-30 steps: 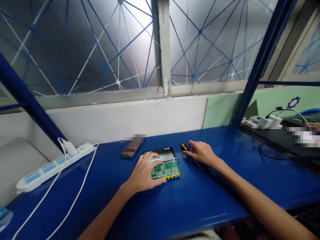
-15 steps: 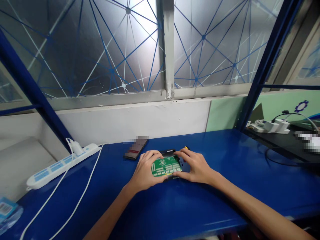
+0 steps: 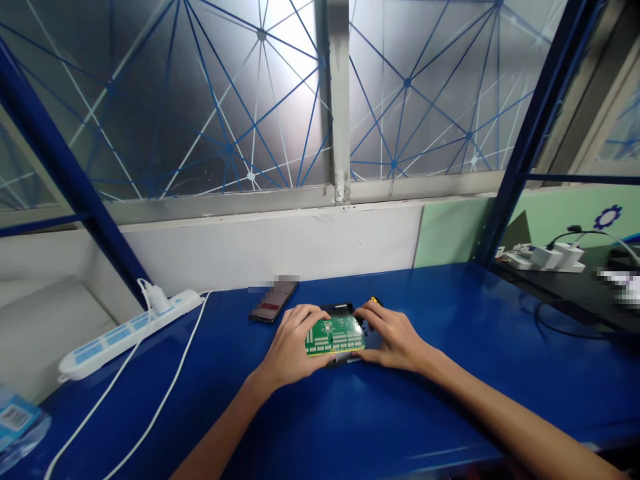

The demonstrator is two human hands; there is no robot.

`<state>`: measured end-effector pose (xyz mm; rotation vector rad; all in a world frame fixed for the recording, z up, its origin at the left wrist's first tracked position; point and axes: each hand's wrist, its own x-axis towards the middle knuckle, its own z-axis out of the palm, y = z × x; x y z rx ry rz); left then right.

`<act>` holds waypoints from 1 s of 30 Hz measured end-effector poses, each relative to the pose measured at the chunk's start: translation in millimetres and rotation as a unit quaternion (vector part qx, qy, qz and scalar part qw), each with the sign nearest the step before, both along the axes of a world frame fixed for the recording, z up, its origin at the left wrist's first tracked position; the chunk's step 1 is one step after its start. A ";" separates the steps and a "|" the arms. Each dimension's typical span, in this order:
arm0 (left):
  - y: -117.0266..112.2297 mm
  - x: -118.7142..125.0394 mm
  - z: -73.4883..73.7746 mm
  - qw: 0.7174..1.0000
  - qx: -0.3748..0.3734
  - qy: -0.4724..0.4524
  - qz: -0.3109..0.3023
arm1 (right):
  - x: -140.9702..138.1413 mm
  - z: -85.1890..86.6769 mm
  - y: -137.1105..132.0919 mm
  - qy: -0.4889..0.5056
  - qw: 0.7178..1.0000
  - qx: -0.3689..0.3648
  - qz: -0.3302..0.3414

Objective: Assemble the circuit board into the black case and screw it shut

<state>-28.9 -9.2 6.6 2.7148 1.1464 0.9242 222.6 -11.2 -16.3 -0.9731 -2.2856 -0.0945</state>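
Note:
A green circuit board (image 3: 335, 335) sits over a shallow black case (image 3: 338, 309) on the blue workbench (image 3: 400, 413). My left hand (image 3: 289, 347) grips the board's left edge, fingers curled over its top and thumb under its front. My right hand (image 3: 392, 336) holds the board's right edge the same way. Just behind my right hand lies a small screwdriver with a yellow and black handle (image 3: 374, 301), mostly hidden.
A dark phone (image 3: 273, 303) lies behind my left hand. A white power strip (image 3: 131, 331) with a plugged charger and white cables (image 3: 165, 393) runs along the left. A packet (image 3: 17, 420) sits at the far left edge. Chargers (image 3: 553, 257) stand on a black surface at right.
My right hand left the screwdriver and came over to the board's right edge. Both hands now hold the board, which has shifted back over the black case.

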 end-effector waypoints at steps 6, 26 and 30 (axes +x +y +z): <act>8.9 -6.3 -3.6 1.000 -0.010 -0.005 0.017 | 2.4 -3.4 2.3 0.018 0.999 0.030 -0.022; 17.1 -19.6 8.6 0.995 -0.018 -0.095 0.029 | 10.7 2.3 4.9 0.080 0.995 0.035 -0.041; 15.7 -20.7 8.8 0.995 -0.021 -0.098 0.025 | 11.0 6.1 3.8 0.074 0.996 0.033 -0.037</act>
